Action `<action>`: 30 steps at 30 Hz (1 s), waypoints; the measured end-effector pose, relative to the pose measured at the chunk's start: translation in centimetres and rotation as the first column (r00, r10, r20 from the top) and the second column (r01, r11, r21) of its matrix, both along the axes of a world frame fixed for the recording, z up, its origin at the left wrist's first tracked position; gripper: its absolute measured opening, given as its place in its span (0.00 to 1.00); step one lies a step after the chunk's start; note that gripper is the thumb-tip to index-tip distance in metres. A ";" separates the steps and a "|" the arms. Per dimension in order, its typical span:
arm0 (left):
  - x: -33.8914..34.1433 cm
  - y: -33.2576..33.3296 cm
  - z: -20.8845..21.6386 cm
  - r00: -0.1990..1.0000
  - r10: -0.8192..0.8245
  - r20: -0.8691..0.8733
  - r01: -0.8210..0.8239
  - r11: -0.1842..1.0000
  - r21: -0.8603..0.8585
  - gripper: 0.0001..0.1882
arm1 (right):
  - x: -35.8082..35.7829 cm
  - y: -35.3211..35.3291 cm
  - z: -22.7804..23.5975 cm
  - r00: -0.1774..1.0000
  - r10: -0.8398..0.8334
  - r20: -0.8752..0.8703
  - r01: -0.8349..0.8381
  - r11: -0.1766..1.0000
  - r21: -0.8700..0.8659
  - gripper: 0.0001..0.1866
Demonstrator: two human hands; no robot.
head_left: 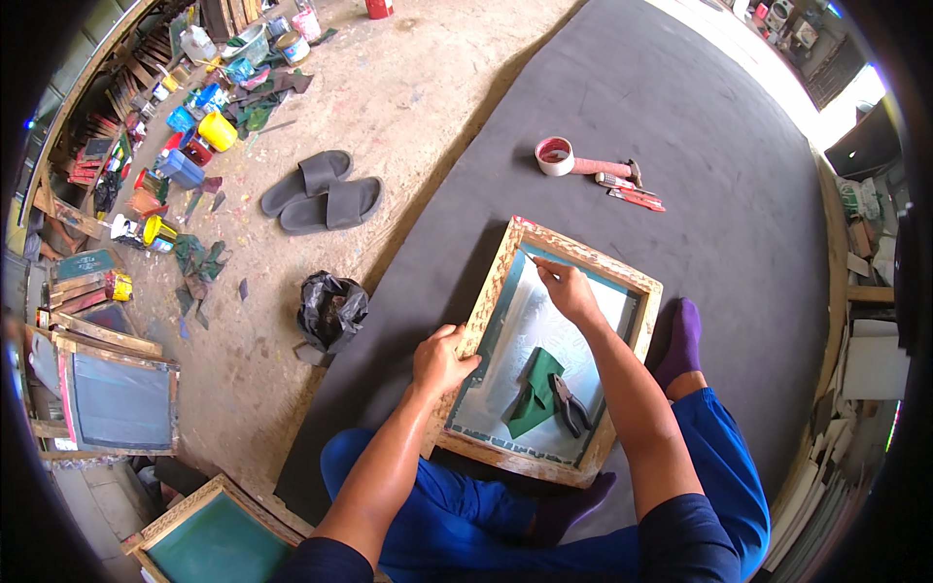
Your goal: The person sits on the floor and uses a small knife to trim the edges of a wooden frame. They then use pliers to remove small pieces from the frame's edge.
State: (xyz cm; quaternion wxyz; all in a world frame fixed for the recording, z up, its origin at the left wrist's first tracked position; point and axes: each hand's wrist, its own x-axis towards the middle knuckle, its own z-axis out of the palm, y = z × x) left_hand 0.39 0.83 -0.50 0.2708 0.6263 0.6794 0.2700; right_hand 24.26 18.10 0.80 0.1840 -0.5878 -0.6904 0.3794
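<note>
A wooden screen-printing frame (634, 389) with teal-edged mesh lies tilted across my legs and the dark mat. My left hand (439, 361) is closed round its left rail, thumb over the top. My right hand (571, 293) is pinched above the mesh close to the far left corner. A thin pointed tip shows at its fingers; what kind of tool it is I cannot make out. On the mesh nearer to me lie a folded green cloth (531, 406) and dark-handled pliers (573, 408), which overlap the cloth's right side.
Ahead on the dark mat (719, 126) are a tape roll (555, 156), a hammer (604, 168) and red cutter knives (637, 198). Left on the floor sit grey slippers (326, 194), a black plastic bag (331, 311), paint pots (218, 132) and more screen frames (165, 530).
</note>
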 end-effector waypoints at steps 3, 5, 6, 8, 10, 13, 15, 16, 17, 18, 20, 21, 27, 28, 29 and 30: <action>0.0 0.1 1.2 1.000 -0.017 0.007 0.017 0.998 -0.065 0.31 | 0.6 -0.2 0.3 0.998 0.033 0.061 -0.036 0.999 0.041 0.17; 0.0 0.1 1.0 1.000 -0.023 -0.007 0.022 0.999 -0.034 0.31 | 0.7 -0.1 0.7 0.993 0.056 0.101 -0.063 0.995 0.073 0.17; 0.0 0.1 0.9 1.000 -0.025 -0.014 0.025 1.000 -0.018 0.31 | 0.8 0.1 0.8 0.989 0.074 0.125 -0.086 0.992 0.092 0.16; 0.0 0.0 0.6 1.000 -0.022 -0.018 0.022 1.000 0.003 0.31 | 1.0 0.5 1.1 0.979 0.108 0.175 -0.131 0.983 0.125 0.16; 0.0 -0.1 0.2 0.999 -0.014 -0.029 0.015 1.000 0.026 0.31 | 1.1 0.7 2.4 0.959 0.150 0.240 -0.184 0.975 0.127 0.16; 0.1 -0.2 -0.3 0.999 -0.006 -0.048 0.007 1.000 0.030 0.32 | 1.5 1.6 2.1 0.943 0.211 0.256 -0.255 0.955 0.153 0.17; 0.4 0.1 -0.3 0.999 -0.015 -0.051 0.014 1.000 -0.010 0.33 | 2.5 3.0 0.4 0.960 0.251 0.124 -0.265 0.959 0.104 0.18; 0.2 0.0 -0.2 0.999 -0.015 -0.047 0.013 0.999 -0.035 0.33 | 1.9 2.9 0.8 0.980 0.191 0.055 -0.186 0.979 -0.084 0.19; -0.1 -0.1 0.2 0.999 -0.016 -0.043 0.014 0.998 -0.056 0.33 | 1.0 2.6 2.0 0.993 0.115 -0.001 -0.111 0.956 -0.271 0.19; -0.3 -0.1 0.4 0.999 -0.017 -0.039 0.014 0.997 -0.078 0.33 | 0.4 2.4 2.7 0.999 0.030 -0.039 -0.045 0.891 -0.452 0.20; 0.0 -0.1 -0.3 0.998 -0.019 -0.055 0.020 1.000 0.019 0.33 | 1.7 2.4 -1.2 0.985 0.053 -0.161 -0.083 0.979 -0.187 0.21; 0.4 0.1 -0.7 0.998 -0.024 -0.060 0.028 0.998 0.064 0.33 | 2.6 2.6 -5.1 0.981 0.127 -0.147 -0.110 0.987 0.115 0.21; 0.0 0.1 0.8 1.000 -0.005 -0.004 0.005 0.992 -0.126 0.34 | 1.1 2.7 -0.9 0.838 -0.427 -0.340 -0.029 0.588 -0.809 0.20; -0.1 0.0 0.5 1.000 0.000 -0.019 -0.001 0.996 -0.090 0.34 | 0.8 2.4 -0.1 0.917 -0.271 -0.292 0.007 0.744 -0.668 0.19; -0.2 -0.2 0.0 0.999 0.005 -0.035 -0.007 0.999 -0.054 0.34 | 0.5 2.0 0.4 0.971 -0.123 -0.203 0.006 0.868 -0.496 0.19; -0.3 -0.4 -0.3 0.999 0.012 -0.051 -0.013 1.000 -0.018 0.34 | 0.4 1.5 0.7 0.997 0.008 -0.080 -0.032 0.952 -0.304 0.19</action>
